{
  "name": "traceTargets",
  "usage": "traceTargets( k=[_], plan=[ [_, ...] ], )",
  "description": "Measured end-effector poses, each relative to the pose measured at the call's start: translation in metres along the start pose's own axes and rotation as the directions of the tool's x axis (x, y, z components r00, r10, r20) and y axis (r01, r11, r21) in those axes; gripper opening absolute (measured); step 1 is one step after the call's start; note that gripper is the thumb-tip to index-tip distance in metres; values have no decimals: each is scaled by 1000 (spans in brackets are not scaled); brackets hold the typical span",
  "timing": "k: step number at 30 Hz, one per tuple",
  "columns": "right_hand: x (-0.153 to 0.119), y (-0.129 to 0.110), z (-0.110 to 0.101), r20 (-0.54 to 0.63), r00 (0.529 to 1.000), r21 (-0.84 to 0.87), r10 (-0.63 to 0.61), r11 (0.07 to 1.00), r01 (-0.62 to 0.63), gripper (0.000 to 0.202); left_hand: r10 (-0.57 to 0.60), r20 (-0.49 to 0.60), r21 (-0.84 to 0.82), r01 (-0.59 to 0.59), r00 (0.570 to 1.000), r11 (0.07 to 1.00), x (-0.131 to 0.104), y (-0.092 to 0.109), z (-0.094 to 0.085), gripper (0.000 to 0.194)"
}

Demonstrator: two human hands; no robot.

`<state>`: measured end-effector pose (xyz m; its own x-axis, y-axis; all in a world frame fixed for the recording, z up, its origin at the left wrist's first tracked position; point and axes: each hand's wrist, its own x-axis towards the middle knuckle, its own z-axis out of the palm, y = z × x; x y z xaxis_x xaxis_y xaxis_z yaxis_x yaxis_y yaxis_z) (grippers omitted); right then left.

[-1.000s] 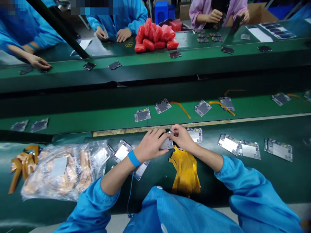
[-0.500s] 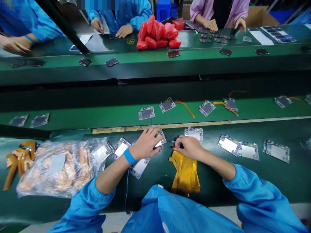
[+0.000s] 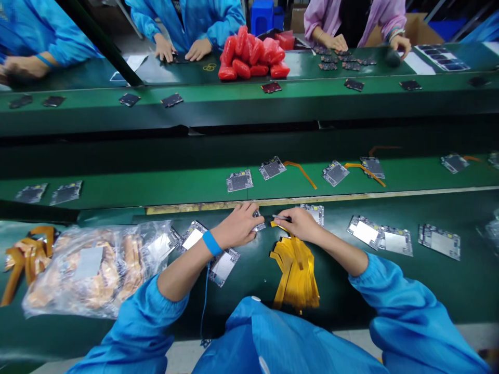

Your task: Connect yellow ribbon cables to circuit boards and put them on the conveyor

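Note:
My left hand, with a blue wrist strap, has its fingers closed over a circuit board, which they mostly cover. In my right hand are a thin grey tool, perhaps tweezers, and an orange flex cable, pinched near one end. The cable's other end hangs over a fanned stack of flex cables just below that hand. Another circuit board lies partly behind my right hand. Two more boards, one of them this board, lie beside and under my left forearm.
A clear plastic bag of flex cables lies left, beside loose cables. Several boards lie right. Beyond a raised edge, a green belt carries boards, some with cables. Across it, people work near red bundles.
My right hand has risen slightly and moved left, lifting a flex cable off the stack toward the board. My left hand has barely moved. Boards on the near belt have shifted slightly right.

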<state>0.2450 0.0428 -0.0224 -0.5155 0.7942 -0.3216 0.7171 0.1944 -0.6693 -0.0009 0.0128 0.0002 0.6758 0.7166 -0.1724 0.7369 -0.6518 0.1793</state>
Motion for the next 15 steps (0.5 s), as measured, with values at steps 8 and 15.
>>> traceTargets(
  k=[8,15],
  plan=[
    [20,-18,4,-54,997,-55,54,997,-57,17,-28,-126,-98,16,992,995,-12,-3,12,17],
    [24,-24,5,-63,996,-145,60,987,-69,22,-55,-174,-131,32,983,991,-17,0,20,18]
  ],
)
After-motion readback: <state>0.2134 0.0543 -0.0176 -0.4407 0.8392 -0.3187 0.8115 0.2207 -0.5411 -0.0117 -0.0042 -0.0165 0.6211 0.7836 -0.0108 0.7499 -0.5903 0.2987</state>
